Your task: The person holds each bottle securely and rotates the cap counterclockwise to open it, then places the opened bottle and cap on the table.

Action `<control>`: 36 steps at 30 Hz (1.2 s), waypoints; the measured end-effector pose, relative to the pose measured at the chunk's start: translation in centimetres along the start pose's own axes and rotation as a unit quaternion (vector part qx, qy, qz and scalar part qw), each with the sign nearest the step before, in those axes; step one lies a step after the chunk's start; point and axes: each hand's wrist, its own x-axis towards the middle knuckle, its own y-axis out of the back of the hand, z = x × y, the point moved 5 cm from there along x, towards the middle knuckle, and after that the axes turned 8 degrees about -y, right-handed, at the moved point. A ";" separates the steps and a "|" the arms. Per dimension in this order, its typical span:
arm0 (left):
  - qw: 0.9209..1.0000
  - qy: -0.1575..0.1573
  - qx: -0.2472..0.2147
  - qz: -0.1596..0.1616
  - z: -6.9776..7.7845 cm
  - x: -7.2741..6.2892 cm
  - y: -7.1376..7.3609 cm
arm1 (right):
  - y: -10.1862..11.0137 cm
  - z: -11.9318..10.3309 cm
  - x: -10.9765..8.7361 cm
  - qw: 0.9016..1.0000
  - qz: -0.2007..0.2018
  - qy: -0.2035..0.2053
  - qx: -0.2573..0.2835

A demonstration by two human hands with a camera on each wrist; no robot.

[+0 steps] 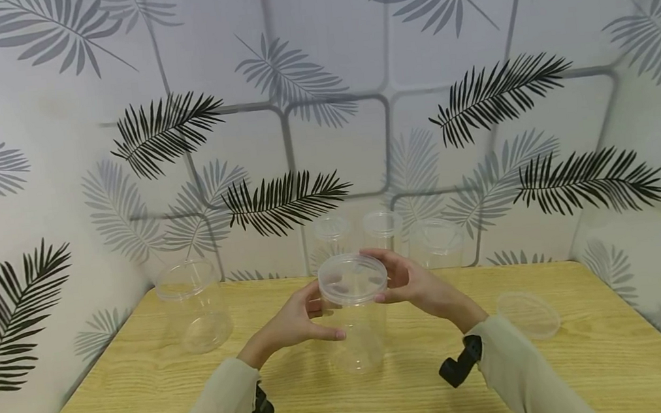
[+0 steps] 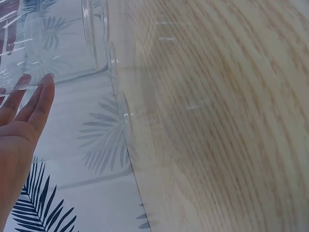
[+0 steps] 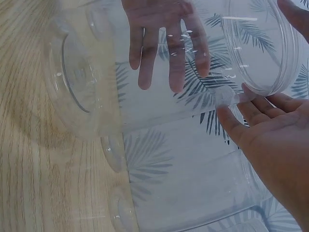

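Note:
A tall clear plastic jar [image 1: 359, 342] stands upright on the table between my two hands. Its round lid [image 1: 352, 278] sits on top, with a ridged rim. My left hand [image 1: 296, 318] grips the jar's side below the rim, thumb in front and fingers behind. Higher up, my right hand [image 1: 417, 285] holds the lid's edge from the right, its thumb at the near side. Through the transparent wall, the right wrist view shows the left fingers [image 3: 176, 63] spread along the jar's far side.
Another clear jar [image 1: 195, 310] stands at the table's left. Several more clear jars line the back, among them a wide one [image 1: 436, 243]. A loose clear lid [image 1: 529, 314] lies flat at the right. A leaf-patterned wall rises behind the wooden table [image 1: 431, 407].

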 end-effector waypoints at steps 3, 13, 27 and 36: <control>1.000 -0.004 0.003 0.000 0.1 0.0 0.0 | 0.0 0.0 -0.1 1.000 0.003 -0.001 -0.005; 1.000 -0.004 0.010 0.012 0.1 0.0 0.3 | -0.4 -0.2 -1.3 0.987 0.134 0.008 -0.094; 0.999 -0.008 0.021 0.024 0.1 0.2 0.4 | -2.7 -0.8 -1.3 0.935 0.316 -0.012 -0.159; 0.999 -0.010 0.013 0.028 -0.1 0.1 0.4 | -2.1 -0.4 -1.0 0.947 0.285 -0.011 -0.150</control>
